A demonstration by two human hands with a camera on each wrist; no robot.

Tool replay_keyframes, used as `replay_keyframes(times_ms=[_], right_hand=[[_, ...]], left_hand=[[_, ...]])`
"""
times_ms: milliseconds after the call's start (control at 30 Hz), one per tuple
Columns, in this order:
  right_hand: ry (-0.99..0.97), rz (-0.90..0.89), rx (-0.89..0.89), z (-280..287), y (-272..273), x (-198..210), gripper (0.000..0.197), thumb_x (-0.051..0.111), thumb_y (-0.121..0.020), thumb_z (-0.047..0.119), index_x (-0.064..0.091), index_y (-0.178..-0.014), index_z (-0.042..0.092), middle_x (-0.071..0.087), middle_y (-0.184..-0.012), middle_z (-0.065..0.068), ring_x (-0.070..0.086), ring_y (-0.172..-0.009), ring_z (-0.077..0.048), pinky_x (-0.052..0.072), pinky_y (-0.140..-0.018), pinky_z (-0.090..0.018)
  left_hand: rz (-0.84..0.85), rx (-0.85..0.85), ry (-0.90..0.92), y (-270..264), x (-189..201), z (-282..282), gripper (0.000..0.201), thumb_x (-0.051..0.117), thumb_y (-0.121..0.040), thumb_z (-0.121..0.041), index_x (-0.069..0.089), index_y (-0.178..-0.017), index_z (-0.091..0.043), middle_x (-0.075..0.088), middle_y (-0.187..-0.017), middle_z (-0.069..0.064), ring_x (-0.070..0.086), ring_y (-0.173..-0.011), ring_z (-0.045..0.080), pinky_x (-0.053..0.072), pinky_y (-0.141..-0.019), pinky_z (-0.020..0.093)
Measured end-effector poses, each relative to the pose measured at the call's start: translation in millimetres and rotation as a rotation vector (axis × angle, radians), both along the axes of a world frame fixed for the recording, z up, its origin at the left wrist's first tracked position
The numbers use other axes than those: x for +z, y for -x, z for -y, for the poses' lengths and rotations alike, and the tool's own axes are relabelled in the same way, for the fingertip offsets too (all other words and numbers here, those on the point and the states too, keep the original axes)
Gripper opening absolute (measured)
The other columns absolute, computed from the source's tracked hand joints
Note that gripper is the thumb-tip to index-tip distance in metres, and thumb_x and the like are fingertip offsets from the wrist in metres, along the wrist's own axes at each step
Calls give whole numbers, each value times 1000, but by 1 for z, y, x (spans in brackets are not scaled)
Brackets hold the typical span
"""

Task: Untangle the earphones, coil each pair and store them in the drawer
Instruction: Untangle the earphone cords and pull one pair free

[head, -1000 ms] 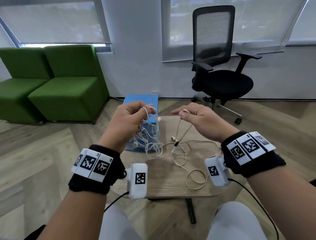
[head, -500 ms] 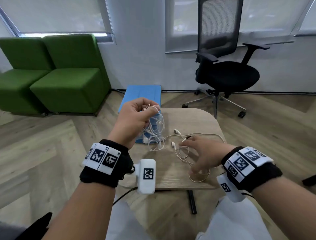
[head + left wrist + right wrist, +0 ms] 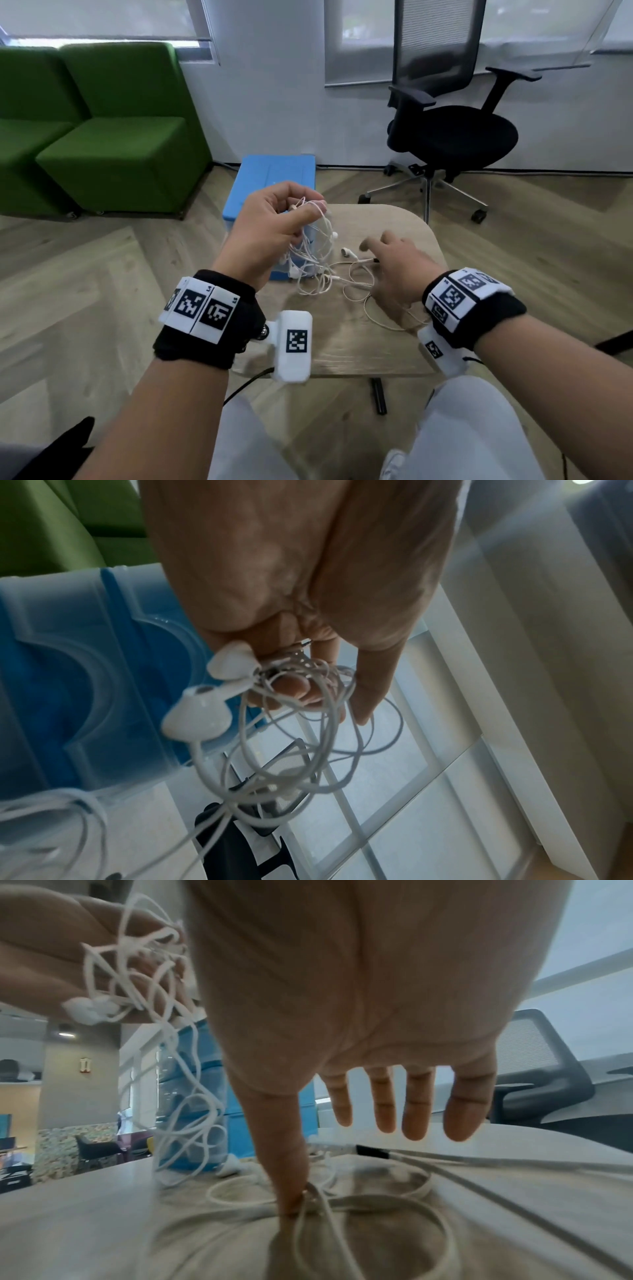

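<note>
Far left, two green armchairs (image 3: 102,137) stand against the wall under a window. Beside them, a blue drawer unit (image 3: 274,178) sits at the left rear edge of a small wooden table (image 3: 342,342); in the left wrist view its translucent drawer front (image 3: 68,683) shows a curved recessed handle, and in the right wrist view the stacked drawers appear closed.

The left hand (image 3: 270,233) is raised above the table in front of the drawer unit, fingers and thumb curled tight around a tangled bundle of white earphones (image 3: 315,253). The left wrist view shows the cable looped over the fingers (image 3: 294,691), two earbuds (image 3: 198,715) hanging just below the knuckles, and a tangle of loops dangling beneath. Strands trail from the bundle down to the table top.

Centre, a second set of earphones (image 3: 356,274), off-white, lies loose on the table in several open loops, with a pair of buds (image 3: 347,253) lying near the bundle and a dark section of cable (image 3: 371,1150) stretched across the surface.

The right hand (image 3: 397,270) is spread low over this cable, palm down, the four fingers (image 3: 416,1112) straight and apart, held just above the wood. The thumb (image 3: 284,1164) points down and presses a cable loop against the table top; nothing is gripped.

Right rear, a black mesh-backed office chair (image 3: 452,137) stands on the wooden floor beside the wall
</note>
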State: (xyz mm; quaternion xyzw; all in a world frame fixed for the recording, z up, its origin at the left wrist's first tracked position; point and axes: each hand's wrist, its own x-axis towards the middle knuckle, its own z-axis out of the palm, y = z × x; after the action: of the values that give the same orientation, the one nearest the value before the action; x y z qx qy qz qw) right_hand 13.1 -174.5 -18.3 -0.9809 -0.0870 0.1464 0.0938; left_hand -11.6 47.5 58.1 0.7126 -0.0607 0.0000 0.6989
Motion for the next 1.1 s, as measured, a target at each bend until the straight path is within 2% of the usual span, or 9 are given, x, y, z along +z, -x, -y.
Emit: replay_keyframes(times_ms=[67, 167, 267, 433, 533, 733, 800, 933, 1100], right_hand=[[74, -37, -12, 2, -7, 3, 81, 78, -81, 44, 37, -149, 33, 37, -143, 0, 39, -131, -29, 44, -105, -48], [119, -53, 5, 6, -15, 2, 66, 80, -79, 54, 50, -133, 30, 39, -136, 0, 38, -127, -28, 41, -101, -46], [122, -53, 14, 8, -19, 1, 53, 79, -80, 57, 55, -118, 28, 41, -126, 1, 39, -121, -26, 41, -99, -44], [131, -110, 111, 6, -26, 0, 26, 75, -89, 45, 60, -95, 25, 60, -111, 3, 51, -102, -22, 40, -84, -38], [173, -126, 169, 2, -29, 1, 21, 69, -95, 37, 59, -88, 20, 63, -96, 0, 58, -91, -25, 44, -80, -37], [169, 19, 162, -1, -52, 20, 35, 60, -101, 32, 41, -72, 24, 56, -90, -1, 55, -88, -27, 45, -77, -36], [156, 85, 163, -4, -64, 28, 33, 59, -101, 34, 43, -75, 23, 59, -94, -2, 60, -93, -29, 49, -80, -40], [169, 170, 157, -13, -84, 36, 17, 56, -102, 33, 57, -99, 16, 61, -112, -5, 58, -109, -31, 40, -83, -43], [256, 204, 163, -15, -91, 30, 19, 53, -104, 33, 59, -117, 20, 55, -125, -5, 53, -119, -31, 41, -92, -48]], left_hand=[[7, -14, -14, -1, 0, -1, 11, 77, -80, -24, 76, -89, -17, 62, -83, 11, 51, -72, 25, 42, -63, 36], [19, -35, -39, -4, -2, -1, 14, 77, -82, -23, 76, -93, -14, 61, -79, 7, 52, -65, 15, 44, -62, 34], [26, -42, -51, -6, -3, -1, 14, 78, -84, -21, 76, -95, -13, 61, -80, 8, 52, -65, 14, 44, -61, 32], [18, -46, -35, -10, -2, -1, 15, 78, -83, -22, 76, -95, -13, 63, -83, 11, 51, -72, 26, 46, -67, 41], [16, -51, -27, -10, -1, 0, 8, 76, -90, -14, 75, -97, -11, 61, -85, 13, 48, -75, 29, 45, -67, 42], [-2, -53, -23, -13, 6, 2, 7, 73, -92, -9, 72, -99, -7, 60, -69, -4, 47, -58, 11, 43, -62, 37], [-10, -47, -14, -14, 8, 3, 7, 71, -92, -7, 71, -99, -6, 59, -66, -5, 46, -55, 9, 42, -59, 32], [-23, -57, 1, -15, 11, 8, 6, 70, -93, -6, 71, -99, -6, 59, -67, -3, 44, -53, 8, 40, -52, 22], [-34, -73, 5, -15, 14, 7, 6, 71, -93, -6, 72, -98, -9, 57, -74, 2, 44, -55, 7, 39, -50, 16]])
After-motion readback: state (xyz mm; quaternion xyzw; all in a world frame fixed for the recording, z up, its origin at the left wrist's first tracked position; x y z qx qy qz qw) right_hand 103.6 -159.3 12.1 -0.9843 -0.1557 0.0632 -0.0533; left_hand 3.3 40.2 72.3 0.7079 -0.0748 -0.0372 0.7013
